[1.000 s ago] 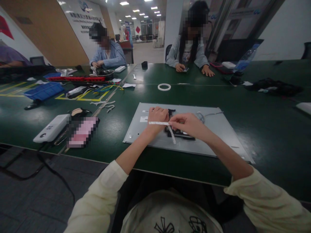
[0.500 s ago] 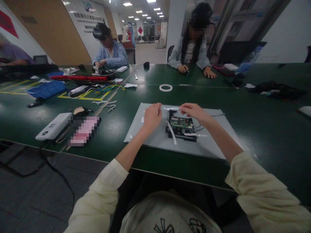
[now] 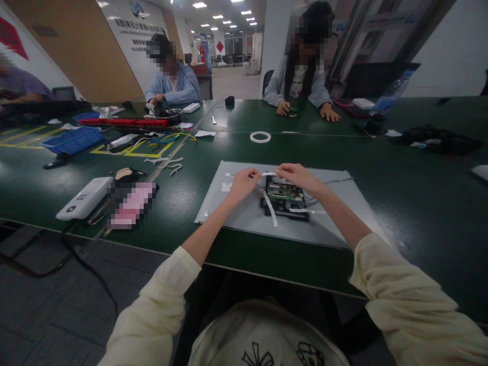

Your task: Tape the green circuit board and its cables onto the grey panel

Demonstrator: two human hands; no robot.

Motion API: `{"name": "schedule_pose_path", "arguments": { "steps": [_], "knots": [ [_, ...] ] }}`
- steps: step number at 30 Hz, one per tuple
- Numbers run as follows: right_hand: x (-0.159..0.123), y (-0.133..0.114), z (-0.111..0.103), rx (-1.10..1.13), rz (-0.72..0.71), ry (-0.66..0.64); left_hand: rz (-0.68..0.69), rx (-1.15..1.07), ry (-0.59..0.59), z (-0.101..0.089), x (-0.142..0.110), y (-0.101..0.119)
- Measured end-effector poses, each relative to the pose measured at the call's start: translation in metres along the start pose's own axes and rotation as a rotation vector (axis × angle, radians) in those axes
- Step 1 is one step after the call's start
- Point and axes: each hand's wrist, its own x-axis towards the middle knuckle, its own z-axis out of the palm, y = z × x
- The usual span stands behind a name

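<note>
My left hand (image 3: 244,184) and my right hand (image 3: 299,178) pinch the two ends of a short strip of white tape (image 3: 268,174). The strip spans the gap between my fingertips, over the far end of a black bracket (image 3: 286,215) that carries a green circuit board (image 3: 284,191). Beneath lies a flat grey panel (image 3: 236,218). One white tape strip (image 3: 270,208) crosses the bracket's left side, and another tape strip (image 3: 305,210) runs over its near right part. A grey cable (image 3: 337,181) extends to the right from the board.
A roll of white tape (image 3: 260,137) lies beyond the panel. To the left are a white power bank (image 3: 84,199), a pink phone (image 3: 133,204), a blue bin (image 3: 72,140) and loose wires (image 3: 173,137). Several people sit around the green table (image 3: 412,203).
Both hands have come closer together and slightly nearer to me, bringing the tape strip down toward the bracket's far end. Across the table, a person's hand has shifted a small object.
</note>
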Motion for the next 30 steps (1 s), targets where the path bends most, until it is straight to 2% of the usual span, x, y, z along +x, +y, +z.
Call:
{"name": "schedule_pose_path", "arguments": {
  "steps": [5,10,19,25,30],
  "knots": [
    [-0.001,0.004,0.001,-0.241,0.020,0.027,-0.027,0.027,0.023,0.004,0.003,-0.003],
    [-0.002,-0.003,0.002,-0.395,0.092,0.036,-0.021,0.122,-0.012,0.010,0.005,-0.002],
    [0.001,0.000,0.000,-0.460,0.154,0.018,-0.030,0.221,-0.047,0.015,0.005,0.002],
    [0.004,0.004,0.001,-0.482,0.127,0.005,-0.020,0.294,-0.025,0.018,0.006,-0.001],
    [0.006,0.007,0.003,-0.498,0.102,0.003,0.021,0.457,-0.026,0.020,0.005,0.000]
  ]
}}
